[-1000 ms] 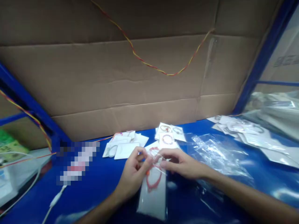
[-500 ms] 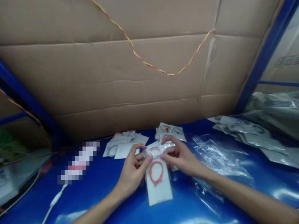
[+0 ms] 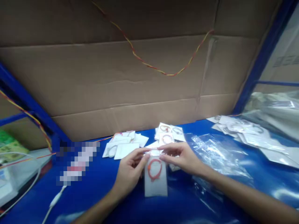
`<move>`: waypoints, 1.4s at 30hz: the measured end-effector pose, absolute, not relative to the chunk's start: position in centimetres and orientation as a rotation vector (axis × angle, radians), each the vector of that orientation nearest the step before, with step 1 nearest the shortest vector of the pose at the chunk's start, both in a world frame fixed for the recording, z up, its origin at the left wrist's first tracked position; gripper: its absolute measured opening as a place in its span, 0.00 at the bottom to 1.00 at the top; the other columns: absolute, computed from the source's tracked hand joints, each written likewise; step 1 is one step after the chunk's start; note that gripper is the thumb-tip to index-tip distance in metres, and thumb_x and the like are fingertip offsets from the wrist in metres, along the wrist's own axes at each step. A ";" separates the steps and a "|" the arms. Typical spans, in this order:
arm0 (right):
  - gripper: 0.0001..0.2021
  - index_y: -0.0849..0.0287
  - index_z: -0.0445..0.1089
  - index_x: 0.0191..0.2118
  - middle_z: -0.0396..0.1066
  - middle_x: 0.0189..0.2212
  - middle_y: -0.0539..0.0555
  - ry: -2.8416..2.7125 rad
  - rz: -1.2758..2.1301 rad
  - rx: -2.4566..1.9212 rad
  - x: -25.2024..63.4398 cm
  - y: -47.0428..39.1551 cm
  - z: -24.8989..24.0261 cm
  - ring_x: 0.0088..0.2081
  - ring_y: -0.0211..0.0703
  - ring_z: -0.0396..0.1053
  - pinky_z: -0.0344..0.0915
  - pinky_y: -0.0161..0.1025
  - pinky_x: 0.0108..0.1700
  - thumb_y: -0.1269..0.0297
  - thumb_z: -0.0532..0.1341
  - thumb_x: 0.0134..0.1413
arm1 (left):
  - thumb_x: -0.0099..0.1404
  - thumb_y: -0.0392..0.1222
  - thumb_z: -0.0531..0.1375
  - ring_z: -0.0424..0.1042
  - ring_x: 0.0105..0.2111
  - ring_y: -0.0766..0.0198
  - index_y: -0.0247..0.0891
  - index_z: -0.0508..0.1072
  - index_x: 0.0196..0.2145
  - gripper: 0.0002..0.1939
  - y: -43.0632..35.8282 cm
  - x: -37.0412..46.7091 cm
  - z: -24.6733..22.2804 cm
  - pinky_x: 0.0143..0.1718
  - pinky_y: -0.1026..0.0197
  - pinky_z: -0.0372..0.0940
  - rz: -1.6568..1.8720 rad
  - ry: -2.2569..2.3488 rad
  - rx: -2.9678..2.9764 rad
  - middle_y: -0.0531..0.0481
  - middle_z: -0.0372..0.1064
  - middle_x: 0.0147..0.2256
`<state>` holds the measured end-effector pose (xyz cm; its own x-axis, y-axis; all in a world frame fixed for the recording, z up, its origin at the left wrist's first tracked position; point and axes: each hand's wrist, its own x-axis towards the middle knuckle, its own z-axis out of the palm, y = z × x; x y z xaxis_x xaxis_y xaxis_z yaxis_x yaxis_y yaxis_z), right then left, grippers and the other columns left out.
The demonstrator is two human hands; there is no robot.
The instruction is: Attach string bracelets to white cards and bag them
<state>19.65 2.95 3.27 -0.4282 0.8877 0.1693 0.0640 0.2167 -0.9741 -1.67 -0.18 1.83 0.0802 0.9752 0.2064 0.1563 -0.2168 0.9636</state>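
A clear plastic bag (image 3: 155,188) with a white card inside hangs between my two hands, its top edge toward the cardboard. A red cord bracelet (image 3: 154,170) shows on the card. My left hand (image 3: 132,166) pinches the bag's upper left corner between thumb and fingers. At the upper right corner, my right hand (image 3: 178,157) is closed on the same bag, thumb below and fingers above. Just beyond the hands lie more bagged cards with bracelets (image 3: 166,138), partly covered by my right hand.
White cards in bags (image 3: 126,149) lie at the back left. Loose clear bags (image 3: 219,158) spread to the right, and a pile of packed cards (image 3: 252,133) sits farther right. A cardboard wall (image 3: 130,81) closes off the back. A white cable (image 3: 54,199) runs at the left.
My fingers have straightened and come level along the bag's top edge. The bag hangs straighter and its lower end has risen slightly. The picture is darker.
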 end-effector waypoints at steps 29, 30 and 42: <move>0.20 0.59 0.81 0.36 0.78 0.34 0.54 -1.801 1.114 -1.053 19.7 3.1 3.5 0.31 0.31 0.67 0.56 0.28 0.29 0.46 0.63 0.53 | 0.59 0.57 0.65 0.58 0.15 0.71 0.32 0.76 0.32 0.21 0.5 -1.8 2.5 0.16 0.70 0.53 1.144 1.302 1.526 0.54 0.62 0.17; 0.21 0.59 0.81 0.37 0.79 0.34 0.54 -1.786 1.157 -1.056 19.6 3.1 3.4 0.31 0.31 0.68 0.58 0.28 0.30 0.46 0.63 0.53 | 0.59 0.58 0.65 0.58 0.15 0.71 0.32 0.75 0.32 0.22 0.5 -1.8 2.4 0.15 0.70 0.52 1.133 1.298 1.517 0.54 0.62 0.16; 0.23 0.60 0.80 0.42 0.79 0.40 0.56 -1.626 1.428 -0.971 19.4 3.2 2.8 0.37 0.36 0.76 0.69 0.27 0.35 0.46 0.66 0.50 | 0.62 0.61 0.63 0.52 0.09 0.74 0.37 0.65 0.32 0.22 0.2 -1.3 2.0 0.11 0.71 0.40 1.084 1.173 1.360 0.57 0.64 0.15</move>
